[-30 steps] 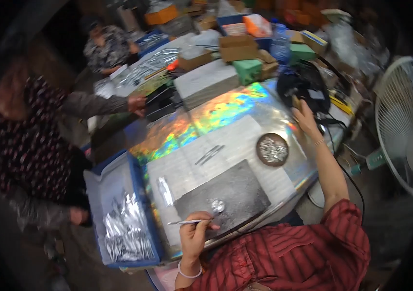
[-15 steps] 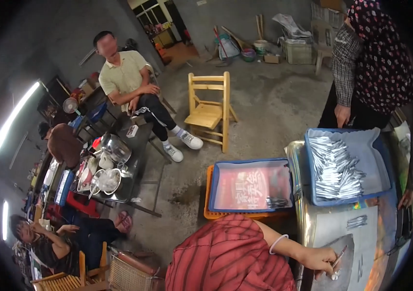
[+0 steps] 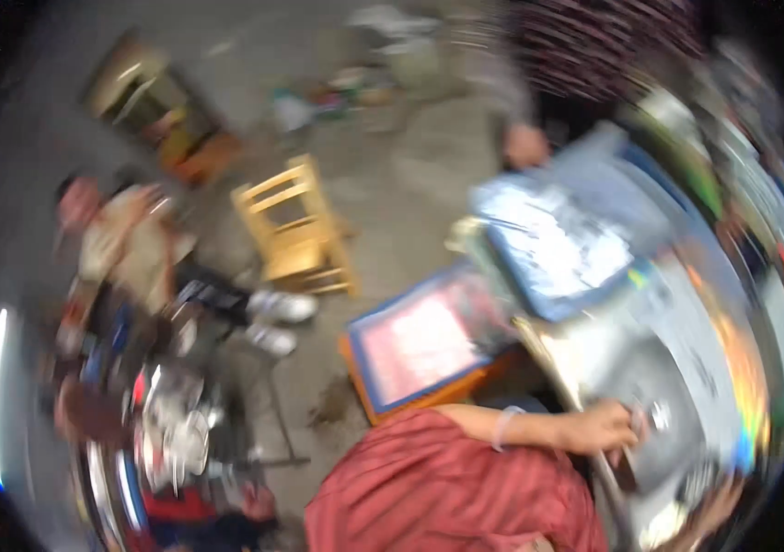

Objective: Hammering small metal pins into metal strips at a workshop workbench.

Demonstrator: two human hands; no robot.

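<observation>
The whole picture is smeared by motion. My left hand (image 3: 602, 426), with a pale bracelet at the wrist, is closed over the near edge of the worktable. A slim rod-like piece (image 3: 638, 423) seems pinched in its fingers, its details blurred. Just past it on the grey work surface (image 3: 654, 368) lies a small shiny piece (image 3: 660, 415). Low on the right, my right hand (image 3: 719, 508) comes in beside a bunch of thin metal pieces (image 3: 697, 482); its fingers are too smeared to read. A blue tray (image 3: 525, 290) heaped with silvery slim pieces (image 3: 558, 235) stands beyond.
Left of the worktable, a blue-rimmed tray (image 3: 383, 402) with a red-and-white lining sits on an orange crate (image 3: 360, 391). A wooden chair (image 3: 295, 230) stands on the floor. One person (image 3: 130, 244) sits far left; another (image 3: 594, 55) stands behind the heaped tray.
The view has swung, so the table and trays appear turned and shifted left. My right hand has come into view at the lower right. My left hand stays closed by the grey surface.
</observation>
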